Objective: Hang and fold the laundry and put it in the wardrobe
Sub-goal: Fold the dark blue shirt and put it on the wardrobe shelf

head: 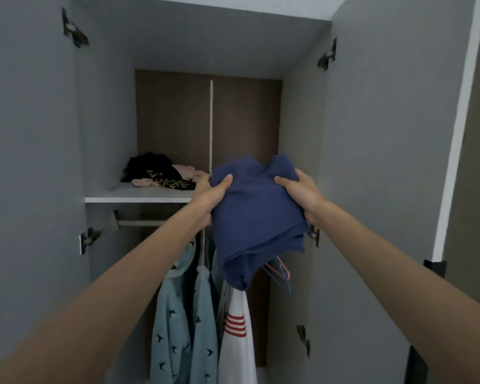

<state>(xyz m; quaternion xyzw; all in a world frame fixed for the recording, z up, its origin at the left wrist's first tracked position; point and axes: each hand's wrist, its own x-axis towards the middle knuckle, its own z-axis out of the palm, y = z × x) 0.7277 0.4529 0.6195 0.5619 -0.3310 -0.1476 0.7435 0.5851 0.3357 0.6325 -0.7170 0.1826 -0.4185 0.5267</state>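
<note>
- Wardrobe (pixel 385 134), doors open; shelf (pixel 139 195) above a rail (pixel 139 223).
- Shelf, left back corner: dark and pink clothes (pixel 161 173), loosely piled.
- Rail: blue patterned shirt (pixel 178 322), white top (pixel 237 328).
- Folded blue garment (pixel 258 214): held up at the shelf's right front edge, left hand (pixel 208 198) and right hand (pixel 299 189) gripping its sides.
- Step, judged: shelving. Next: slide it onto the shelf flat, then let go.

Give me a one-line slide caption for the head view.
Both hands lift a folded blue garment toward the wardrobe shelf.
</note>
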